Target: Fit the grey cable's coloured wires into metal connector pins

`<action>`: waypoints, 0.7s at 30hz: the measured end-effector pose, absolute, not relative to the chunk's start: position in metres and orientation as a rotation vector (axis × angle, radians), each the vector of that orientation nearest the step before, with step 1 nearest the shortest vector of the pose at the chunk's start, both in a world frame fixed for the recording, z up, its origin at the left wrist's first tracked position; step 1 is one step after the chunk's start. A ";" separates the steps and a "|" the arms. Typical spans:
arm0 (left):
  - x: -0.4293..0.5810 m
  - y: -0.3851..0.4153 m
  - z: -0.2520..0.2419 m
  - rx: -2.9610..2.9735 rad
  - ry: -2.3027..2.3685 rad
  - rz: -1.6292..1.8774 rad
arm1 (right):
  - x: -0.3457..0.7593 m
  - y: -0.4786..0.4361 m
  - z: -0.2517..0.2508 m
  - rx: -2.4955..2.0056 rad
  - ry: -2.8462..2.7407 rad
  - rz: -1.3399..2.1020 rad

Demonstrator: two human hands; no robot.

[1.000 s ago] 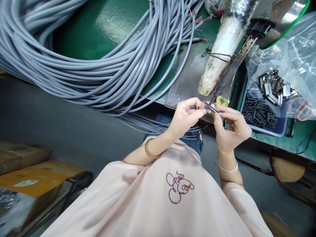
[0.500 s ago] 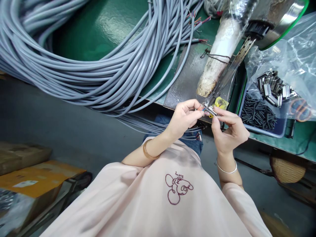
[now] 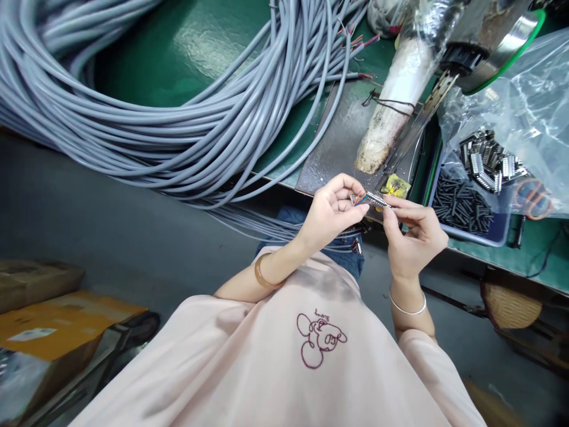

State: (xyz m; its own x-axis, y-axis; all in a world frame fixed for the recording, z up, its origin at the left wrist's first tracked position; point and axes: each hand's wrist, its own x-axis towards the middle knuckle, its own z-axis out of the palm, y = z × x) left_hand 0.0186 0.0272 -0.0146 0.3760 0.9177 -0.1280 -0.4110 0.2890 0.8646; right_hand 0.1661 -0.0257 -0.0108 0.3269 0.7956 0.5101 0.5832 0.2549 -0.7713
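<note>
So the connector [image 3: 377,200] sits right between the two hands, a bit past the fingertips as seen from the body, up over the front edge of the dark plate [image 3: 331,133]. Can't tell if it touches the plate or hangs just clear. Its long axis runs mostly sideways, tilting from the left fingers down toward the right ones, so it kinda bridges the gap. Neither hand is really nearer, but the right has the firmer claim: the right hand [image 3: 415,231] is pinching its right end between thumb and fingertips. The left hand [image 3: 331,207] has thumb and forefinger around the thin coloured wires [image 3: 359,197] at the other end. Whether that thumb also presses on the connector itself, can't say.

Just beyond it there's a yellow lump [image 3: 395,187], with the white wrapped tube [image 3: 391,112] pointing down at the work. Blue tray [image 3: 500,238] of black sleeves [image 3: 464,204] is off to the right on the green surface [image 3: 133,77], grey cables [image 3: 200,136] heaped to the left.

Writing: slim pickings tbh. The pink shirt [image 3: 267,362] has a line-stitched cartoon with a tiny cursive word I can't make out for sure. White label [image 3: 33,335] on the orange carton [image 3: 102,314] is too small to read. No brand I can spot.
</note>
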 end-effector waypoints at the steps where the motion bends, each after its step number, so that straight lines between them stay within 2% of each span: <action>1: 0.018 0.026 -0.015 0.875 0.712 1.013 | 0.166 -0.027 -0.011 -1.436 -1.349 0.231; 12: 0.014 0.017 -0.017 0.921 0.735 1.006 | 0.161 -0.031 -0.011 -1.414 -1.229 0.291; 21: 0.023 0.021 -0.011 0.947 0.832 1.090 | 0.161 -0.030 -0.015 -1.435 -1.381 0.175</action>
